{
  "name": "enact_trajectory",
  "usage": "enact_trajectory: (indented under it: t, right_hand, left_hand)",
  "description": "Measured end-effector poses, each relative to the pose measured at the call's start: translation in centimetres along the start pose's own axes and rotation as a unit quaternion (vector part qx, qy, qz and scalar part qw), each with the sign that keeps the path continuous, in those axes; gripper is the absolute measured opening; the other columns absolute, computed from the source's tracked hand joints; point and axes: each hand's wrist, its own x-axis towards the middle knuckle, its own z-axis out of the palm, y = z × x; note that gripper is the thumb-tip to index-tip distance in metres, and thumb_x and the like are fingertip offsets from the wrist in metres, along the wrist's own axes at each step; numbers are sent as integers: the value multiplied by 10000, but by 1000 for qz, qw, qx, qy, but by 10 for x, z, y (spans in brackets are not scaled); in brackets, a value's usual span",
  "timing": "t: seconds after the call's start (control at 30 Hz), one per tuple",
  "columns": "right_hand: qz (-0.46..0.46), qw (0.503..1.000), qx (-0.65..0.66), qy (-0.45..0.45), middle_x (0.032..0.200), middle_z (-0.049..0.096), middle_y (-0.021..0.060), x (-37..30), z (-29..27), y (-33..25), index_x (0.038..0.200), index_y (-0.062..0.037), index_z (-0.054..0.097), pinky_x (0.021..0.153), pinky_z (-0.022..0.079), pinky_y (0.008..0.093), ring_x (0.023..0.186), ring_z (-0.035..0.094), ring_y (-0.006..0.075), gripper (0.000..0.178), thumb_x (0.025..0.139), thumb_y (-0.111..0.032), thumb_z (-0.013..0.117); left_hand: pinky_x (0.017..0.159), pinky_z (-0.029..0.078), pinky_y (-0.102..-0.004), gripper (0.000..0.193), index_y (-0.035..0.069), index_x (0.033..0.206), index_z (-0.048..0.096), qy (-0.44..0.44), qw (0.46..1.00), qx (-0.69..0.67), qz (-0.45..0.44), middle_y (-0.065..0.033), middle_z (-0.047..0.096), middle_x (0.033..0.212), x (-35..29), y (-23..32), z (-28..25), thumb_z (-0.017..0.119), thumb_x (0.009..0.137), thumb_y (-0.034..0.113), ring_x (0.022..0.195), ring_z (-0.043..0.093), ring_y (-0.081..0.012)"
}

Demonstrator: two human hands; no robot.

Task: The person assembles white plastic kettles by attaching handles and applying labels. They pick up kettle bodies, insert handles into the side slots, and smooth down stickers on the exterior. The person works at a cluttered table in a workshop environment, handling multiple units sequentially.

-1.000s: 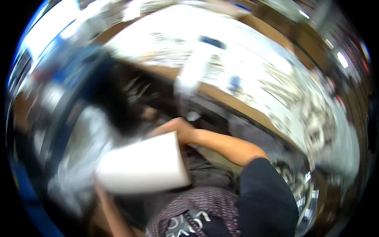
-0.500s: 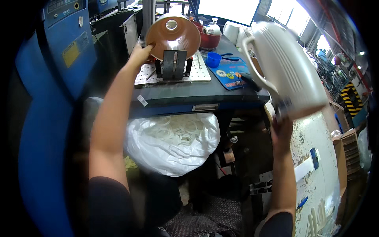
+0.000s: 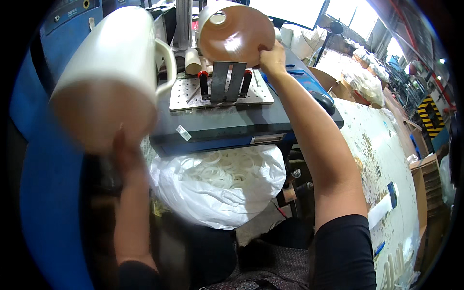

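Note:
At the left, my left hand (image 3: 127, 152) is closed on the lower rim of a large white jug (image 3: 108, 63), tilted, with its handle toward the middle. Motion blurs the hand and the jug's lower end. My right hand (image 3: 273, 59) grips the rim of a second jug-like shell (image 3: 258, 29), thumb inside its wide mouth. That mouth faces me, showing a brownish shaded inside and a round hole at the far end. It sits just above and behind a dark slotted metal bracket (image 3: 228, 82) with red-topped clamps, on a perforated plate (image 3: 181, 100). Whether it rests on the fixture is hidden.
Below the dark bench (image 3: 217, 121) a white bag (image 3: 208, 210) bulges with pale plastic rings (image 3: 217, 174). A blue machine (image 3: 36, 193) stands close on the left. A worn pale table (image 3: 357, 125) at the right holds a blue pen (image 3: 379, 249) and several white handles (image 3: 395, 263).
My left hand has moved from the fixture to the lower left, with a jug in it. My right hand has come from the right to the fixture, where it grips a shell.

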Motion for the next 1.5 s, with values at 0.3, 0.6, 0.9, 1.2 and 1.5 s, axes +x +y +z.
enact_trajectory:
  t: [0.3, 0.6, 0.9, 1.2, 1.5]
  right_hand:
    - [-81, 915, -372, -133, 1062, 691, 146, -9, -6, -67, 1285, -240, 571, 893, 505, 438, 1021, 653, 324, 491, 803, -162, 613]
    - [-190, 969, -160, 1, 1093, 632, 178, -80, -64, -103, 1116, -58, 652, 875, 496, 417, 1016, 616, 305, 538, 797, -488, 715]
    - [4, 943, 156, -293, 1190, 609, 191, -391, -204, -205, 1460, -104, 385, 892, 504, 360, 1020, 636, 302, 707, 842, -226, 707]
    - [-134, 969, -139, -157, 980, 698, 116, -478, -308, -153, 1295, -240, 585, 678, 544, 342, 768, 684, 282, 393, 915, -151, 539]
    - [285, 937, -201, -36, 1191, 656, 112, -643, -436, -190, 1270, -164, 583, 857, 543, 374, 980, 678, 253, 423, 859, -243, 647]
  left_hand:
    - [973, 482, -418, 405, -8, 1269, 510, 53, 973, 152, -165, -174, 593, 1180, -156, 16, -165, 504, 961, 255, 1097, 583, -311]
    - [967, 485, -413, 418, -6, 1275, 511, -108, 957, 177, -201, -169, 591, 1192, -180, 21, -142, 481, 970, 279, 1102, 580, -300]
    - [960, 488, -407, 433, -4, 1280, 513, -292, 912, 228, -176, -164, 588, 1204, -216, -4, -70, 458, 979, 302, 1107, 576, -288]
    - [954, 491, -402, 451, -2, 1286, 514, -367, 878, 263, -160, -159, 586, 1216, -225, -5, -45, 436, 987, 326, 1112, 573, -277]
    - [948, 494, -397, 470, 0, 1292, 516, -379, 861, 325, -93, -153, 584, 1227, -199, 10, -50, 413, 996, 350, 1117, 569, -265]
